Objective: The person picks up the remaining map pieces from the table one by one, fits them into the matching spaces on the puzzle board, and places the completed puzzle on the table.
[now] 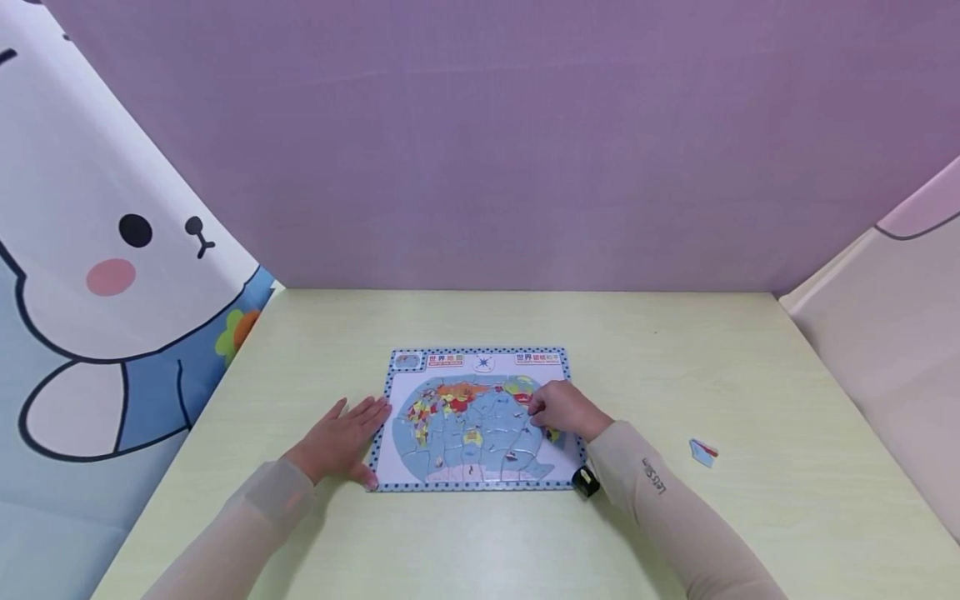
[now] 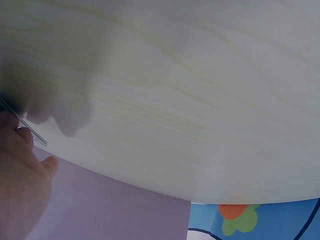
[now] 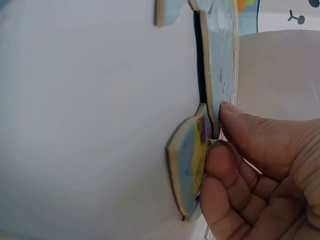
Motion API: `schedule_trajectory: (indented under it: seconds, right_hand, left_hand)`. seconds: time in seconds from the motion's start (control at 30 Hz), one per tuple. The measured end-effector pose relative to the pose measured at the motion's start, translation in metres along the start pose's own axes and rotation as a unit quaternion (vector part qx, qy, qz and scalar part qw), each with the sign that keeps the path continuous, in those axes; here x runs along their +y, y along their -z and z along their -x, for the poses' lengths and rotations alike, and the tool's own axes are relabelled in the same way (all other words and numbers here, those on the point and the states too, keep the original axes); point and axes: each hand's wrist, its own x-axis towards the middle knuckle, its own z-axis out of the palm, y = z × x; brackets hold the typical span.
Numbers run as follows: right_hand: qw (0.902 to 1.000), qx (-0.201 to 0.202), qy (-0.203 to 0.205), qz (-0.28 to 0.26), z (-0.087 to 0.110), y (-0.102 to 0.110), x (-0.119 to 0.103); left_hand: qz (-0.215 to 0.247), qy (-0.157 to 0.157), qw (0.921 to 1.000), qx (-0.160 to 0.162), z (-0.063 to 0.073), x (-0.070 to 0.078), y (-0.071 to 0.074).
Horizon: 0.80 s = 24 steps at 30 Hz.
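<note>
A world map jigsaw puzzle (image 1: 472,435) lies mostly assembled in its dotted-border tray (image 1: 480,487) on the table. My left hand (image 1: 333,442) rests at the tray's left edge with fingers spread; in the left wrist view this hand (image 2: 22,172) touches the thin edge. Over the map's right side, my right hand (image 1: 566,408) has curled fingers. Up close, the right hand (image 3: 265,175) holds a puzzle piece (image 3: 187,160) with a yellow patch at its fingertips, the thumb touching the adjoining blue piece (image 3: 214,65). The fingers partly hide the held piece.
A loose blue and red puzzle piece (image 1: 703,452) lies on the table (image 1: 750,367), right of the tray. A small black device (image 1: 585,481) sits at the right wrist. Behind the table hangs a purple backdrop (image 1: 525,167), with a cartoon-printed cloth (image 1: 75,350) on the left.
</note>
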Motion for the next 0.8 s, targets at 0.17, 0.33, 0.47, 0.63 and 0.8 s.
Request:
schedule_trajectory:
  seconds: [0.17, 0.33, 0.47, 0.63, 0.8]
  right_hand:
    - [1.0000, 0.002, -0.005, -0.003, -0.0008, -0.0007, 0.0000]
    - [0.9997, 0.006, -0.022, -0.014, -0.0008, -0.0010, 0.0005]
    - [0.9993, 0.011, -0.034, -0.013, -0.0018, -0.0014, 0.0009]
    - [0.9981, 0.014, -0.055, -0.024, -0.0032, -0.0024, -0.0001]
    - [0.9978, 0.016, -0.059, -0.023, -0.0052, -0.0044, 0.0012]
  left_hand:
    - [-0.003, 0.000, 1.0000, -0.003, -0.0004, -0.0001, 0.0002]
    - [-0.003, 0.003, 1.0000, -0.006, -0.0013, -0.0003, 0.0000]
    - [-0.001, 0.006, 1.0000, -0.007, -0.0024, -0.0004, -0.0012]
    - [0.002, 0.007, 0.9999, -0.007, -0.0035, -0.0009, -0.0018]
    - [0.002, 0.008, 0.9999, -0.010, -0.0050, -0.0019, -0.0039]
